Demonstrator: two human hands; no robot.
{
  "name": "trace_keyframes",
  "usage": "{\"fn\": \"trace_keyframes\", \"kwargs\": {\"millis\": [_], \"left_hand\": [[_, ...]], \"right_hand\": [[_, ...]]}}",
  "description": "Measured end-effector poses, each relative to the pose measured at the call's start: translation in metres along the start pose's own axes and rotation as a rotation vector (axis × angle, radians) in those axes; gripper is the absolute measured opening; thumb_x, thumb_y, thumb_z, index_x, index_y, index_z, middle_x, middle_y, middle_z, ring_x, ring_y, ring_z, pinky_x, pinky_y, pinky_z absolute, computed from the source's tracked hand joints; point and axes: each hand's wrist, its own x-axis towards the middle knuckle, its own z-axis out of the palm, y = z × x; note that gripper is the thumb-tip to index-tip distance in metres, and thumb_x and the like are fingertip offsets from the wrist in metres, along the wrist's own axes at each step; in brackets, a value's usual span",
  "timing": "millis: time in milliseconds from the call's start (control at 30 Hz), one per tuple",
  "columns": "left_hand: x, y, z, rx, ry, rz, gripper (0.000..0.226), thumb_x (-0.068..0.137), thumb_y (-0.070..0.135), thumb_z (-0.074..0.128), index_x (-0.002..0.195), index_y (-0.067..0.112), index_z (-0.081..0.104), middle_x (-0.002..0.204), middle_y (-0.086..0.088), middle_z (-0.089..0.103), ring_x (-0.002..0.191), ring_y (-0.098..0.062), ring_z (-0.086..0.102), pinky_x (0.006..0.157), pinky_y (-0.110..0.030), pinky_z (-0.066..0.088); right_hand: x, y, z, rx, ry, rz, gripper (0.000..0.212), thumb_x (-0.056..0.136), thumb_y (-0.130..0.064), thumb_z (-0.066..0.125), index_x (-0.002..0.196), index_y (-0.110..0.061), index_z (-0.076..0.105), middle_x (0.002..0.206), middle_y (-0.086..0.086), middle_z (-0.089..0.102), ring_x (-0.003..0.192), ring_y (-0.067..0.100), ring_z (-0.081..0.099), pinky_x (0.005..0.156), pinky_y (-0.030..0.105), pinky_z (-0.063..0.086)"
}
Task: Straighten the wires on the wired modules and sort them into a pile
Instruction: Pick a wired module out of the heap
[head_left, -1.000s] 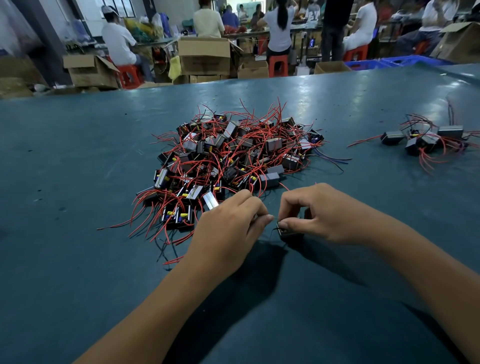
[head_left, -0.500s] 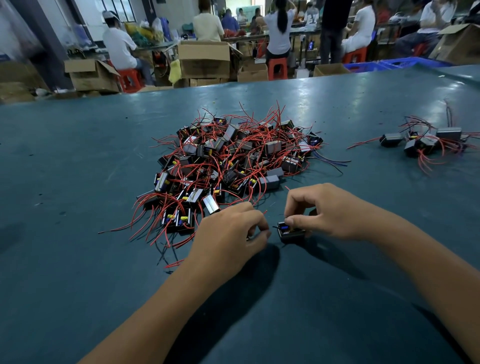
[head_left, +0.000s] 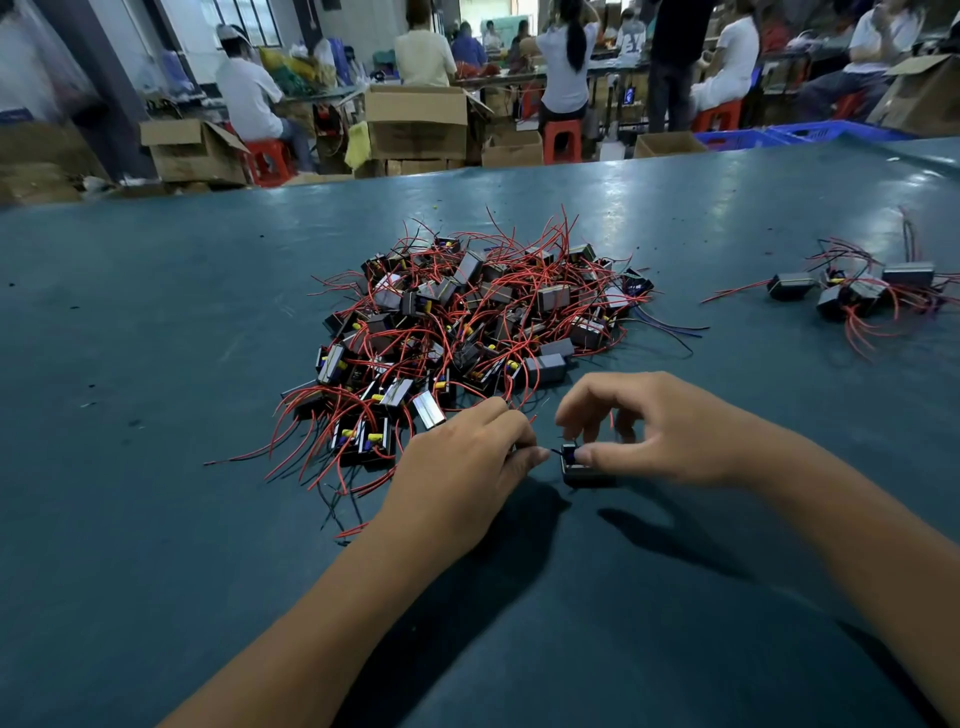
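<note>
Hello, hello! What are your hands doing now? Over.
Right hand pinching one module. Left hand pulling its wire. Tangled pile just behind.

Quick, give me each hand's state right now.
Left hand: fingers curled, pinching a thin dark wire that runs from the module.
Right hand: holding the small black module on the table.

Teal table (head_left: 156, 322), glossy, scuffed. Big tangled heap of black modules with red wires (head_left: 467, 332) at middle. Smaller pile of modules (head_left: 857, 293) well apart at right. Single module (head_left: 584, 470) on surface near heap's front edge.
</note>
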Motion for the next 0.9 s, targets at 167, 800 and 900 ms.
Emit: {"fn": "trace_keyframes", "kwargs": {"millis": [167,800,900], "left_hand": [[0.000,0.001,0.000,0.004,-0.002,0.020,0.026,0.101,0.044,0.049,0.099,0.021,0.060,0.095,0.012,0.051,0.078,-0.002,0.038,0.067,-0.028,0.039],[0.000,-0.001,0.002,-0.015,0.087,0.009,0.017,0.097,0.036,0.060,0.087,0.022,0.060,0.086,0.012,0.053,0.073,-0.010,0.055,0.062,-0.034,0.048],[0.001,0.002,0.004,-0.013,0.111,-0.003,0.018,0.097,0.036,0.061,0.086,0.022,0.062,0.084,0.015,0.048,0.070,-0.009,0.052,0.060,-0.028,0.042]], "right_hand": [[0.005,0.001,0.014,-0.094,0.021,-0.048,0.007,0.086,-0.027,0.076,0.089,-0.024,0.070,0.082,-0.014,0.067,0.082,0.007,0.062,0.073,0.011,0.042],[-0.001,0.001,-0.008,-0.020,-0.075,-0.034,0.006,0.087,-0.026,0.076,0.092,-0.030,0.076,0.087,-0.017,0.072,0.080,0.006,0.068,0.070,0.015,0.049],[-0.001,-0.003,-0.005,0.033,-0.167,-0.041,0.008,0.088,-0.023,0.075,0.095,-0.027,0.078,0.090,-0.014,0.073,0.081,0.008,0.069,0.071,0.019,0.051]]}}
